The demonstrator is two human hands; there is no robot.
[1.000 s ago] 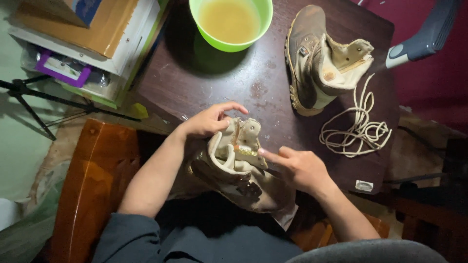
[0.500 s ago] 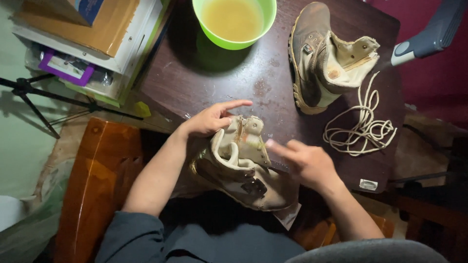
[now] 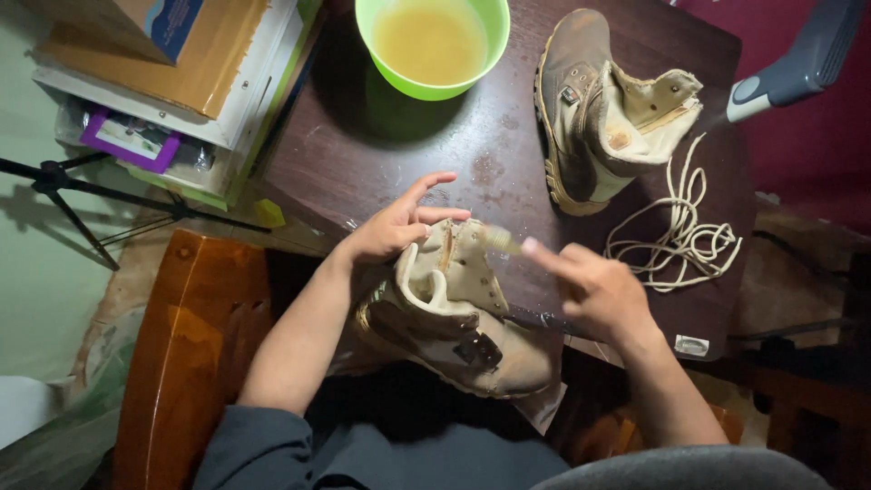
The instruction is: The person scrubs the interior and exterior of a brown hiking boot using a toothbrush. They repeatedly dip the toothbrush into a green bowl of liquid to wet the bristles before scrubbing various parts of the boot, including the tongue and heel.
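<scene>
A worn tan and brown boot (image 3: 454, 331) lies on my lap against the table edge, its opening facing up. My left hand (image 3: 395, 227) grips the boot's collar, thumb and fingers spread over the rim. Just right of the opening, my right hand (image 3: 590, 286) is blurred with motion. It pinches what looks like a small pale brush (image 3: 499, 239), whose tip is at the boot's tongue. The second boot (image 3: 599, 118) lies on its side on the dark wooden table (image 3: 363, 145), with a loose cream lace (image 3: 680, 236) coiled beside it.
A green bowl (image 3: 431, 41) of yellowish liquid stands at the table's far edge. Stacked boxes (image 3: 181, 82) and a black tripod (image 3: 82, 200) are to the left. A glossy wooden chair arm (image 3: 190, 345) is at my left. A grey-blue handle (image 3: 798, 59) pokes in at top right.
My right hand has shifted to the right, away from the boot's opening, and is now blurred. The left hand keeps its hold on the collar. The boot has barely moved.
</scene>
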